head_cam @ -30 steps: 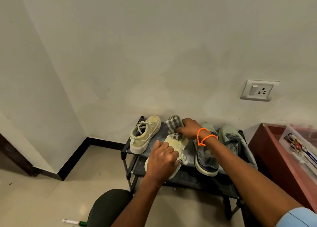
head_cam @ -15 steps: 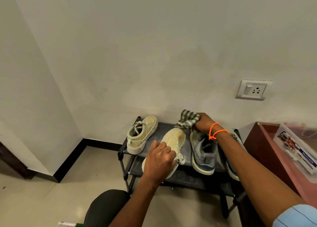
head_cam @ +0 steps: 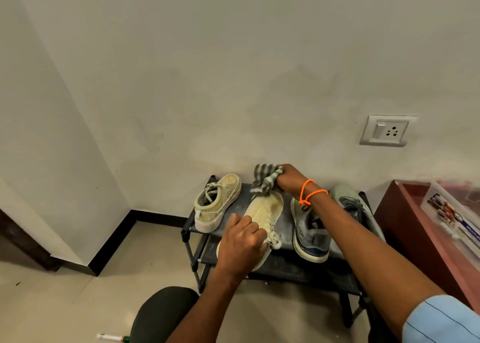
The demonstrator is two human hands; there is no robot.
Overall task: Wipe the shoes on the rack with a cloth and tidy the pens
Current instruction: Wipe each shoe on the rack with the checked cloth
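Observation:
A low black shoe rack point(head_cam: 192, 229) stands against the wall. My left hand point(head_cam: 242, 242) grips the heel end of a cream sneaker point(head_cam: 266, 213) lying on the top shelf. Just past that sneaker's toe, my right hand point(head_cam: 289, 180) holds a bunched grey striped cloth point(head_cam: 265, 179). The matching cream sneaker point(head_cam: 218, 203) sits at the shelf's left. A grey and blue shoe point(head_cam: 310, 236) lies to the right, and its pale green mate point(head_cam: 348, 200) is partly hidden behind my right forearm. A pen point(head_cam: 111, 337) lies on the floor at the bottom left.
A red-brown cabinet point(head_cam: 405, 228) stands right of the rack with a clear plastic box point(head_cam: 457, 213) on it. A wall socket point(head_cam: 387, 131) is above. My dark-clad knee point(head_cam: 161, 314) is in front of the rack. A black skirting corner point(head_cam: 111, 244) sits to the left.
My right hand with the cloth went right over the grey shoe's toe, then came back to the cream sneaker's toe. My left hand kept its grip on the sneaker.

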